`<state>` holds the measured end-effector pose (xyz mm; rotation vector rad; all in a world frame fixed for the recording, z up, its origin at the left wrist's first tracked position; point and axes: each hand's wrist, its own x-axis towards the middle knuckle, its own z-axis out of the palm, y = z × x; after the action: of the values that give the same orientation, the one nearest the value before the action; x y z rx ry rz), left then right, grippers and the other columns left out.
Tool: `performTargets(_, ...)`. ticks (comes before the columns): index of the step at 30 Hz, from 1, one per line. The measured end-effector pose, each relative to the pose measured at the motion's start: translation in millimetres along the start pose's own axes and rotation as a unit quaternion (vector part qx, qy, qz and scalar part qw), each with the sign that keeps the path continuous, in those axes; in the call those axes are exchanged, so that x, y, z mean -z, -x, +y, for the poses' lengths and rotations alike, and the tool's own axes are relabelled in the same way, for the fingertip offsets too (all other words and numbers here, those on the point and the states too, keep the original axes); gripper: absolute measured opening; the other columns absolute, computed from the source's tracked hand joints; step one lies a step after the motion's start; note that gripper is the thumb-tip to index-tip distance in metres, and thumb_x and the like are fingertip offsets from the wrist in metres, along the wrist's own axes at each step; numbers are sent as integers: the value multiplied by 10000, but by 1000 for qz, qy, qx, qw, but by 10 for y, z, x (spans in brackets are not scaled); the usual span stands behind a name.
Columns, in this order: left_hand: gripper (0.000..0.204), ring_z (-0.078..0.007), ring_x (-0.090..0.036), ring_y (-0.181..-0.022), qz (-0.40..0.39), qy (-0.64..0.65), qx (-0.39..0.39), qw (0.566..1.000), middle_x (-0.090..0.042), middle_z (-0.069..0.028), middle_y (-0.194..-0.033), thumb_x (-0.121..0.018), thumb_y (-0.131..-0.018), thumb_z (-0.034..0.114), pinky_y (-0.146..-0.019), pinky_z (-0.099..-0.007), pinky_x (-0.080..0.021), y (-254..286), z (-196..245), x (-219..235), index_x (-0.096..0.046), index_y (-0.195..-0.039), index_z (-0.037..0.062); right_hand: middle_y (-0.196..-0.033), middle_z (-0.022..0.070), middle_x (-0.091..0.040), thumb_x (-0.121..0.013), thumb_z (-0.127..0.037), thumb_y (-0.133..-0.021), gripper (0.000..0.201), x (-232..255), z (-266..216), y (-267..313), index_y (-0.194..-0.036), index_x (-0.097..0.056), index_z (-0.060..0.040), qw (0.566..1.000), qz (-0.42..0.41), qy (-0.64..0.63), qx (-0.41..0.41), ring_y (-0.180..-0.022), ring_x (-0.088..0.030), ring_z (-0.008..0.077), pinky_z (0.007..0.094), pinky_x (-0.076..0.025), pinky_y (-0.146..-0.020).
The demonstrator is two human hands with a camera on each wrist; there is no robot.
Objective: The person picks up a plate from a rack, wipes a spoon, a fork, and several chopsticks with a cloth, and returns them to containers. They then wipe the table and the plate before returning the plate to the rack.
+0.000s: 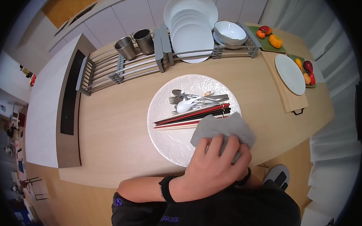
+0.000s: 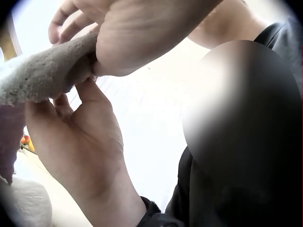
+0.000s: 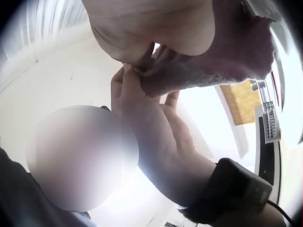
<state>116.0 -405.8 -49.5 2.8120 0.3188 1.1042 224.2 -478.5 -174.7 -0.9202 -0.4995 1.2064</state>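
Over the near right rim of a large white textured plate (image 1: 166, 141), both hands hold a grey cloth (image 1: 225, 127). My left hand (image 1: 216, 163) reaches across from the left and curls its fingers over the top of the cloth. Beneath it, mostly hidden in the head view, my right hand (image 2: 78, 137) grips the cloth with the thumb up near the left palm. I cannot tell whether anything is wrapped inside. On the plate lie red, black and pale chopsticks (image 1: 181, 117), metal forks and spoons (image 1: 178, 98), and a white spoon (image 1: 184, 106).
At the back, a metal rack (image 1: 123, 71) bears two steel cups (image 1: 125, 48). Beside it, another holds upright white plates (image 1: 192, 39) and white bowls (image 1: 230, 32). Right: an oval white plate (image 1: 290, 74) on a wooden board, produce (image 1: 275, 41) on green mats. A white box-like unit (image 1: 49, 105) stands left.
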Motion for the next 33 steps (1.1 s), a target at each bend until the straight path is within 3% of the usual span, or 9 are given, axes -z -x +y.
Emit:
performTargets(5, 357, -295, -630, -968, 31, 88, -24, 995, -616, -134, -1065, -686, -681, 141, -730, -364, -499, 73, 75, 37, -666, -1033, 81, -1093, 105, -671, -696, -179, -804, 359, 53, -54, -7, -1135, -713, -43, 1000, -7, 3, 8, -1001, -599, 249, 329, -460, -948)
performTargets(8, 315, -312, -626, -1029, -29, 144, -27, 989, -613, -149, -1111, -679, -703, 129, -766, -384, -512, 144, 159, 15, -656, -1010, 61, -1099, 106, -674, -689, -181, -817, 360, 55, -72, -40, -1148, -704, -39, 1000, -10, 9, 11, -1015, -600, 250, 330, -459, -956)
performTargets(20, 254, -314, -585, -1182, -94, 127, -65, 985, -603, -152, -1165, -647, -776, 156, -928, -417, -474, 364, 250, -122, -626, -1003, 45, -1125, 111, -683, -661, -186, -869, 366, 3, -47, -106, -1198, -669, -26, 999, -13, 42, 8, -1071, -608, 252, 335, -456, -985)
performTargets(23, 257, -327, -582, -1183, -84, 159, -55, 982, -602, -156, -1160, -682, -787, 148, -906, -433, -484, 355, 206, -138, -634, -1018, 46, -1131, 112, -685, -654, -187, -882, 368, -19, -66, -107, -1211, -661, -23, 997, -18, 74, 12, -1085, -609, 252, 337, -455, -992)
performTargets(26, 268, -352, -596, -1138, -20, 316, -5, 949, -601, -159, -1156, -722, -791, 101, -885, -454, -496, 194, 60, -122, -638, -1038, 40, -1137, 113, -687, -647, -188, -895, 369, -44, -173, -91, -1224, -652, -19, 985, -27, 165, 36, -1099, -611, 253, 338, -454, -999)
performTargets(29, 280, -377, -608, -1067, 1, 306, 22, 952, -620, -163, -1125, -734, -799, 47, -869, -462, -507, -27, -408, -13, -641, -1062, 22, -1144, 115, -690, -640, -189, -909, 371, -50, -496, -84, -1236, -643, -16, 934, -29, 334, 126, -1113, -613, 253, 340, -453, -1006)
performTargets(31, 268, -374, -611, -1006, -9, 183, 49, 982, -641, -155, -1086, -688, -821, -8, -866, -447, -505, -135, -874, 21, -650, -1085, 14, -1148, 115, -691, -635, -190, -917, 372, -24, -817, -143, -1245, -638, -14, 861, -7, 458, 220, -1122, -614, 254, 341, -452, -1011)
performTargets(33, 297, -366, -607, -1010, -96, 149, 73, 981, -655, -156, -1054, -665, -832, -31, -880, -442, -501, -216, -1316, -50, -674, -1123, 28, -1152, 116, -693, -631, -191, -926, 373, 14, -1131, -244, -1253, -632, -11, 770, 31, 559, 306, -1132, -615, 254, 341, -452, -1016)
